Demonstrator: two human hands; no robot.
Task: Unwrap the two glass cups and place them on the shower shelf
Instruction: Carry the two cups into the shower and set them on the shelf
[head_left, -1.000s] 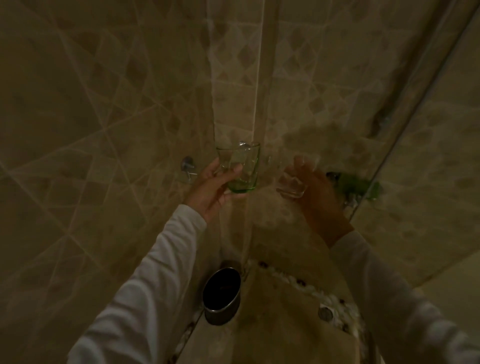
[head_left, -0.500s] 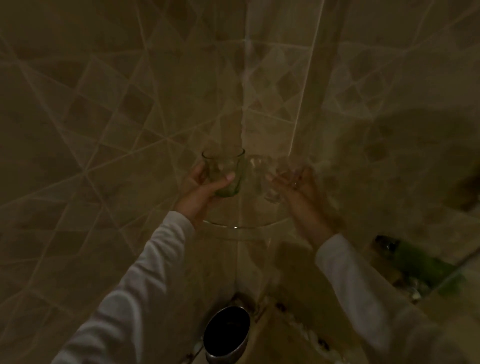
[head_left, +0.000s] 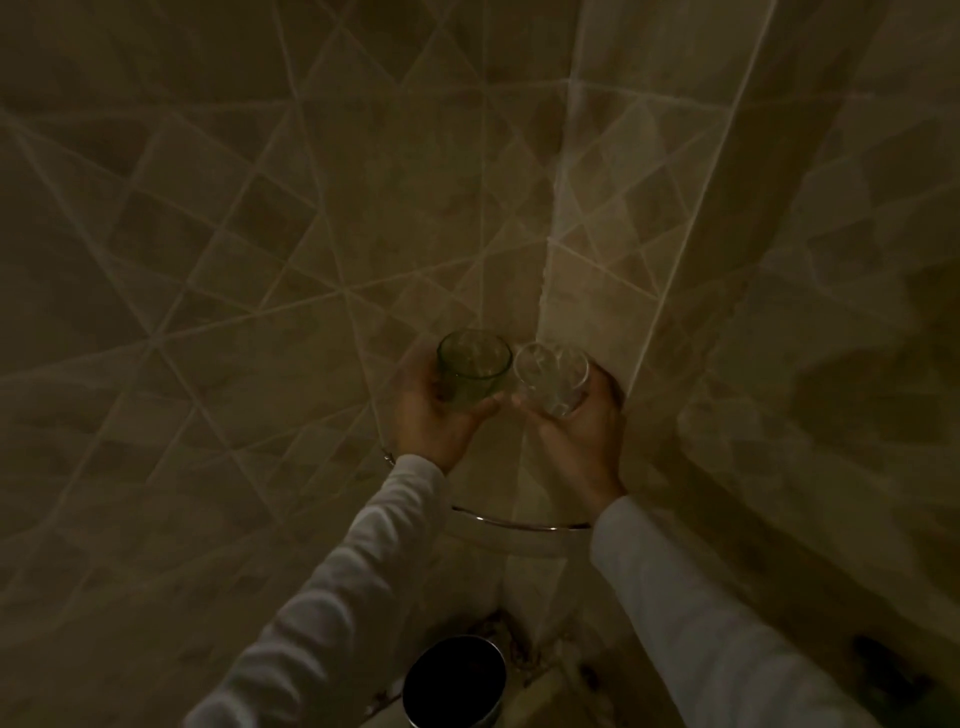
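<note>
In a dim tiled shower corner, my left hand (head_left: 434, 415) grips a green glass cup (head_left: 472, 366), upright with its mouth toward me. My right hand (head_left: 584, 426) holds a clear glass cup (head_left: 551, 379) right beside it; the two cups nearly touch. Both cups are bare, with no wrapping on them. They hang close to the corner, above a curved clear glass shelf with a metal rim (head_left: 519, 525) fixed in that corner. I cannot tell whether either cup rests on a surface.
Tiled walls (head_left: 260, 260) close in on the left and right of the corner. A dark round metal bin (head_left: 454, 683) stands on the floor below the shelf. A small metal fitting (head_left: 388, 457) sticks out of the left wall by my left wrist.
The view has tilted up and closer to the corner. Both hands have brought the cups together, further in over the shelf. The green bottle at the right has left the view.
</note>
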